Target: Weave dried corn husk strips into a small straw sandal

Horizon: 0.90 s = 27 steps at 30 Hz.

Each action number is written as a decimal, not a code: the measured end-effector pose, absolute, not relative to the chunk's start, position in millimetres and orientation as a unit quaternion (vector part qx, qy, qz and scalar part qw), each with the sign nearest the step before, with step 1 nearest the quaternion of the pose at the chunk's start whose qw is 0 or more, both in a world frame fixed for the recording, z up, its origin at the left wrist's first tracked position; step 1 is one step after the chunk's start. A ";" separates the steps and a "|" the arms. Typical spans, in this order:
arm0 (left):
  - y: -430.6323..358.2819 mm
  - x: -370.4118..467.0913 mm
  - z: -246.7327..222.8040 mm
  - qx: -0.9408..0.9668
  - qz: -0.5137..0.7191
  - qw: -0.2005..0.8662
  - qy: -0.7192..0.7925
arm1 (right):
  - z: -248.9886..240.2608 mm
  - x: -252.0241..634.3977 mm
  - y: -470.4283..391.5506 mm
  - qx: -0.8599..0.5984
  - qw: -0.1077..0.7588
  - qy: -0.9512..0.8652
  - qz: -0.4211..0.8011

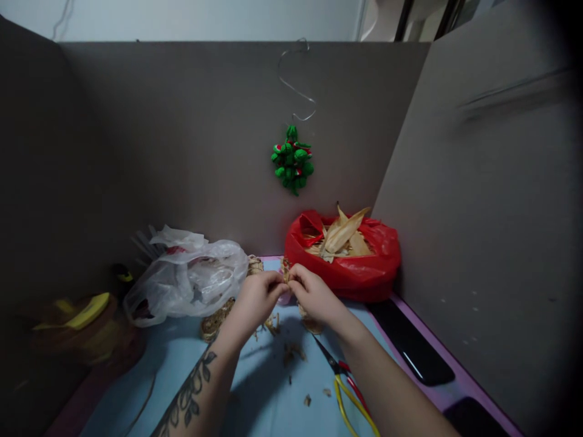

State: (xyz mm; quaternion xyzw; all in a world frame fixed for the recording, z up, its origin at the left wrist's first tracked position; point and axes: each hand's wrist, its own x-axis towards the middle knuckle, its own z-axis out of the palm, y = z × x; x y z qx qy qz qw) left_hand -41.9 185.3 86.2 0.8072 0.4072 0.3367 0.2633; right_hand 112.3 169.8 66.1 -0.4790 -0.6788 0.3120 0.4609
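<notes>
"What's in the grip?"
"The left hand and right hand both pinch the husk piece, fingertips closed on it, above the middle of the desk's far half."
"And around them?"
"Woven coils on either side, scraps below, and yellow-handled scissors by the right forearm, toward the near edge."
"Farther out?"
"A clear bag near the far left corner, a red bag of husks at the far right, and a black slab along the right edge."
</notes>
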 end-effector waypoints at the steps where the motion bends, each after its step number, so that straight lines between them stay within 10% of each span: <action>1: 186.1 -41.5 86.0 0.802 0.337 0.287 0.401 | 66.1 113.5 170.0 -0.477 0.456 -0.687 0.302; 9: 190.4 -33.5 75.9 0.726 0.350 0.467 0.362 | 71.0 118.5 171.3 -0.475 0.461 -0.674 0.328; 20: 188.4 -28.7 69.4 0.785 0.372 0.189 0.457 | 72.2 116.9 172.6 -0.489 0.504 -0.506 0.501; 27: 197.4 -27.3 61.4 0.588 0.501 0.486 0.410 | 54.6 78.8 159.5 -0.517 0.564 -0.609 0.210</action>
